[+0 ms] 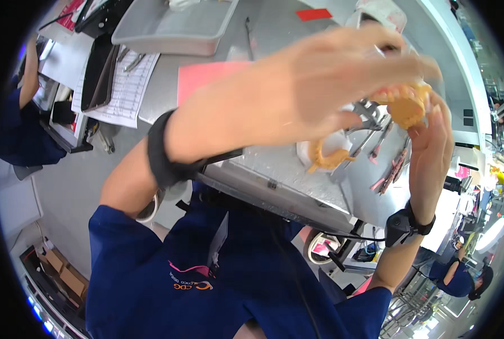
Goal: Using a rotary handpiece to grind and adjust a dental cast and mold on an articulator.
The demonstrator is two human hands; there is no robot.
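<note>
My right hand (435, 133) grips a yellow dental cast (405, 111) from below and the side. A row of teeth set in pink material runs along the cast's upper edge. From the left, my left hand (359, 70) reaches across above the bench, close to the cast. Its fingers are smeared by motion, and I cannot make out whether they hold anything. A metal hinged frame (367, 118) shows partly beneath the left hand. Nearer to me, a horseshoe-shaped yellow cast (326, 157) rests on a white round base.
Metal hand tools (380, 141) and a pink-smeared tool (393, 172) lie on the metal bench. A pink sheet (206, 76), a red piece (314, 14) and a grey tray (173, 42) lie farther back. Printed papers (133, 85) are left. Other people (26, 133) work nearby.
</note>
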